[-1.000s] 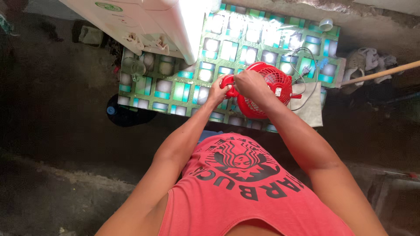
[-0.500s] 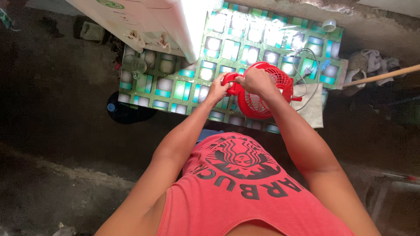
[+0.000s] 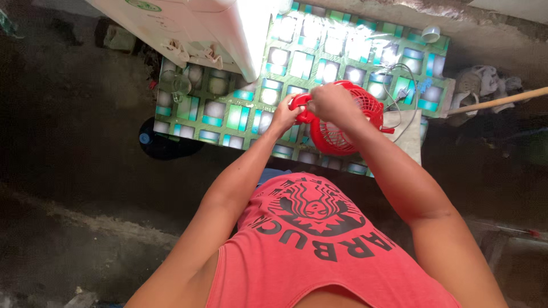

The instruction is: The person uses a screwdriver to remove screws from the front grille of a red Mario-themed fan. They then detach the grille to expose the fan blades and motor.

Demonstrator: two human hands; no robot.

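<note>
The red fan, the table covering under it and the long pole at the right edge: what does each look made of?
Red fan: moulded plastic, judging by its uniform glossy red and thin grille ribs. Both hands, left hand and right hand, are on it.
Table covering: probably a plastic or vinyl sheet, since it throws strong glare over a printed green-and-white square pattern.
Pole: likely wood, pale tan and matte.

Part of the red fan (image 3: 348,122) is covered by the right hand (image 3: 331,102), whose fingertips are tucked out of sight, the white appliance (image 3: 194,28) beyond the fan is cut by the top edge, and glare washes out the table (image 3: 240,114) pattern.
</note>
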